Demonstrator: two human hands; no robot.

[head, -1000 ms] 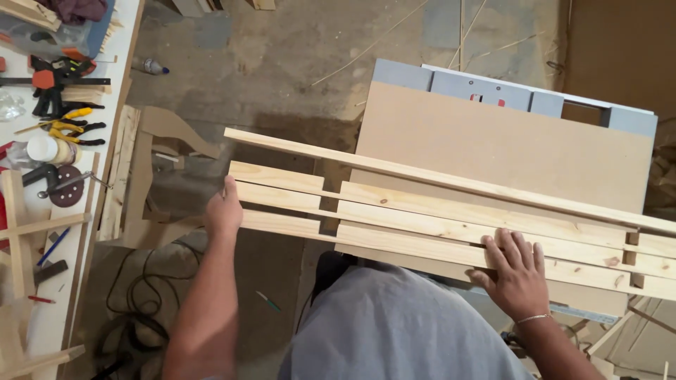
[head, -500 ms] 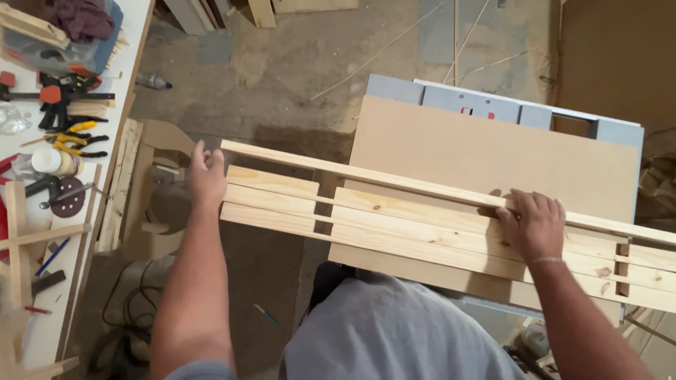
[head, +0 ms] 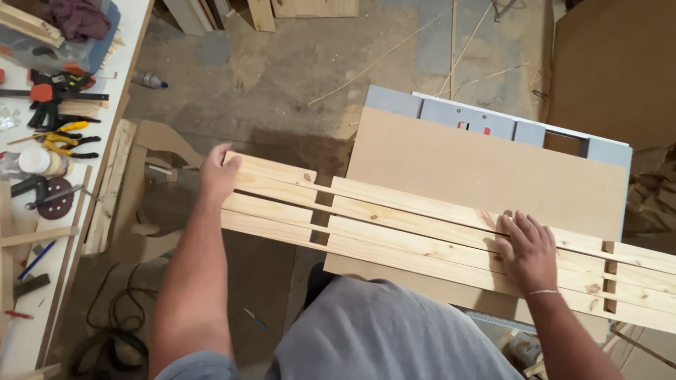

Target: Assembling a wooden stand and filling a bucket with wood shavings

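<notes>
Head view, reading from the left: a white workbench [head: 28,331] runs down the edge, strewn with orange-and-black clamps [head: 49,95], yellow-handled pliers [head: 63,137], a round brown sanding disc [head: 58,205] and a white bottle [head: 34,160]. Beside the bench a curved cut-out of brown board [head: 158,144] leans on the dusty concrete floor [head: 282,77], with a black cable [head: 120,317] coiled below it.

My left hand [head: 217,176] rests on the near-left end of the slatted pine panel [head: 394,225], fingers curled loosely over the top slat's end, more steadying than gripping as far as I can tell. The panel is pale, knotty softwood: long flat slats with narrow gaps between them, joined by short cross battens [head: 321,214] underneath. It lies across a smooth sheet of tan fibreboard [head: 479,169], which sits on a grey metal saw table [head: 465,119], and it overhangs the sheet on both sides.

My right hand [head: 529,250] lies flat on the slats further along, fingers spread and open, pressing down and clutching nothing.

I judge the panel already assembled and laid out, slats lined up evenly; what seems left is settling its position on the table. I see no fasteners or tools on it.
</notes>
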